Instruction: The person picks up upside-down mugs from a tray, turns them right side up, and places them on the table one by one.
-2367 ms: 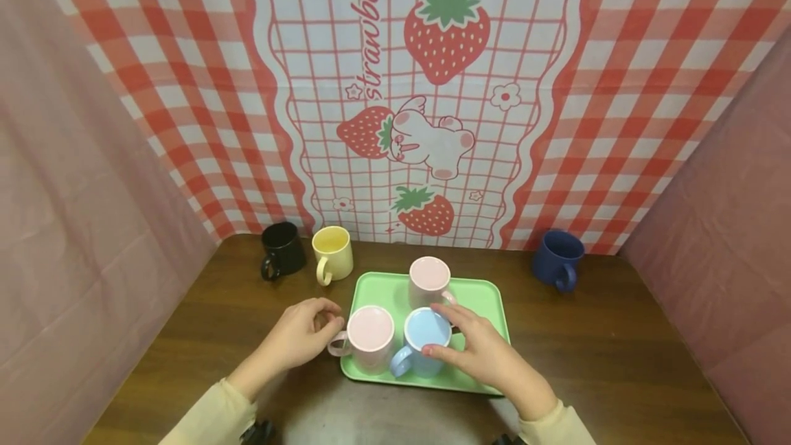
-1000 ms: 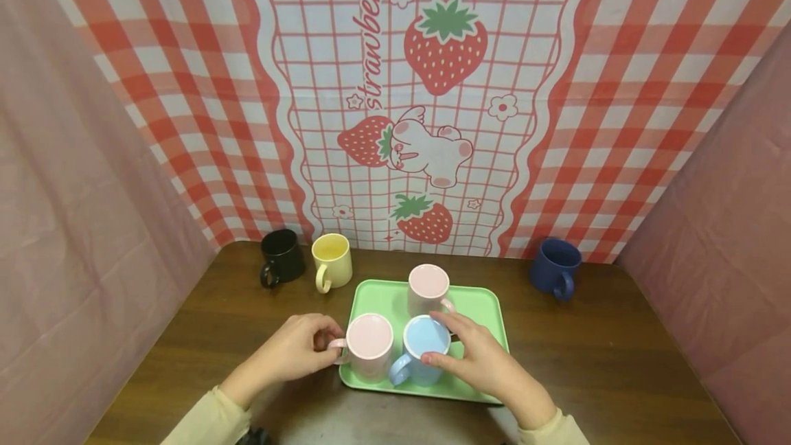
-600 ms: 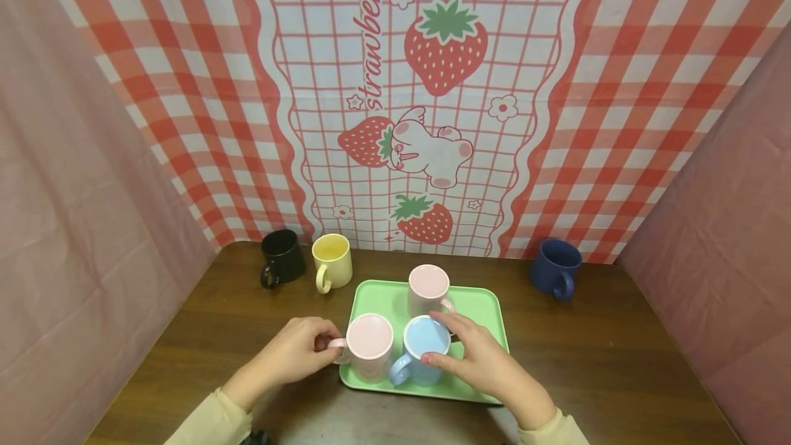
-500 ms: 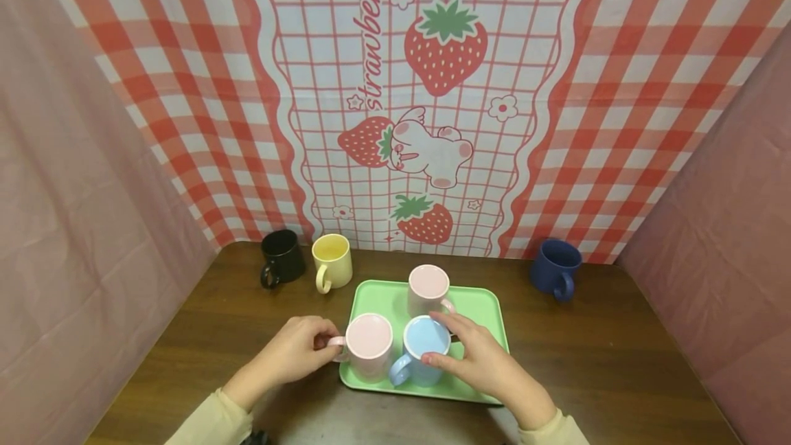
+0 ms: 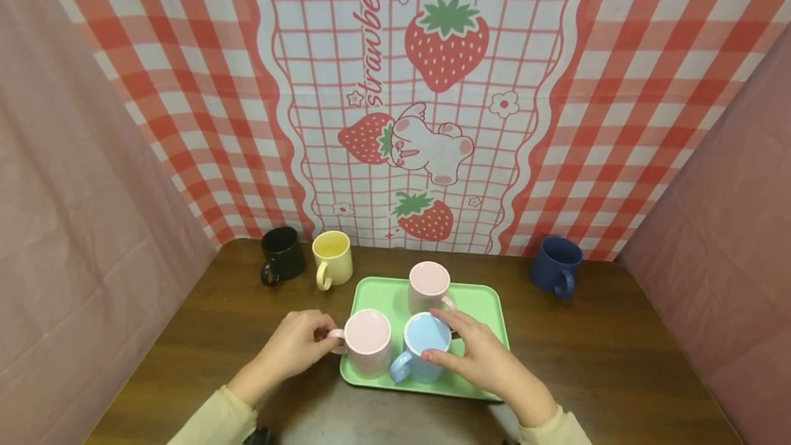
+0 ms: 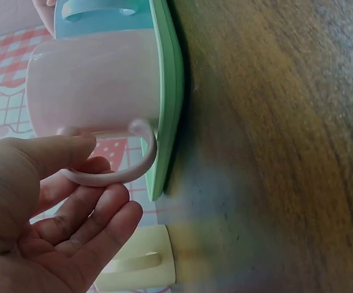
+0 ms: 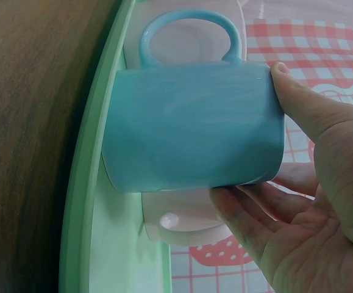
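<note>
On the light green tray [image 5: 482, 307] stand three mugs. My left hand [image 5: 295, 343] pinches the handle of the front-left pink mug [image 5: 369, 345] between thumb and fingers; the left wrist view shows the thumb laid on that handle [image 6: 146, 152]. Beside it is the light blue mug [image 5: 426, 345], its handle toward the front left. My right hand [image 5: 485, 357] holds this one from the right, thumb at the rim and fingers round the far side. A second pink mug [image 5: 429, 287] sits behind, its handle partly covered by my right fingers.
A black mug [image 5: 282, 255] and a yellow mug [image 5: 334, 259] stand at the back left of the brown wooden table [image 5: 593, 362]. At the back right is a dark blue mug [image 5: 556, 265]. A checked strawberry cloth [image 5: 445, 136] hangs behind, with pink curtains at both sides.
My left hand has come from beside the pink mug's handle to pinch it. That mug has shifted slightly left, apart from the blue one. My right hand has stayed on the light blue mug.
</note>
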Available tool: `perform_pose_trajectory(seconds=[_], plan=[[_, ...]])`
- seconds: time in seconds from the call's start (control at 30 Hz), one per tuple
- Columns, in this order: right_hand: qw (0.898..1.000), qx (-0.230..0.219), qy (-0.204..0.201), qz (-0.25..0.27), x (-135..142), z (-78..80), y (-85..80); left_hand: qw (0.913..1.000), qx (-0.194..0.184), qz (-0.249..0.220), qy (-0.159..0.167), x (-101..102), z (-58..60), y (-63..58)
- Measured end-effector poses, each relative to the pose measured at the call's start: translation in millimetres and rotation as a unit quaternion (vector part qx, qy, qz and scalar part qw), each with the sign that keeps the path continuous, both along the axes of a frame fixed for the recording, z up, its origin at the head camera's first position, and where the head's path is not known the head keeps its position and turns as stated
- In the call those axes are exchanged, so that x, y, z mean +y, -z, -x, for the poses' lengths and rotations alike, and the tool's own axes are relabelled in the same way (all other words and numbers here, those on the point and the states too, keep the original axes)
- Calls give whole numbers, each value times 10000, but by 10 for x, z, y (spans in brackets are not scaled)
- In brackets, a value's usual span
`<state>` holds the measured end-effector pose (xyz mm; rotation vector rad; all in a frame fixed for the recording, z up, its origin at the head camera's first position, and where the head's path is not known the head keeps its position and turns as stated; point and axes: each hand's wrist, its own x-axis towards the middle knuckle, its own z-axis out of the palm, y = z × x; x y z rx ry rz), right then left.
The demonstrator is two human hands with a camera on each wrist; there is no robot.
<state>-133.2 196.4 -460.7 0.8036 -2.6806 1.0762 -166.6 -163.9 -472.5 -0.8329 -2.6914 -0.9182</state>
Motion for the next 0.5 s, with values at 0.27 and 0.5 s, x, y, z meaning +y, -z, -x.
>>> perform_pose_trajectory(seconds=[0.27, 0.5], plan=[[9998, -113, 71, -132, -14, 26, 30, 10000, 72, -22, -47, -10, 7, 27], [9995, -202, 145, -172, -15, 49, 17, 9999, -26, 124, -76, -18, 48, 22]])
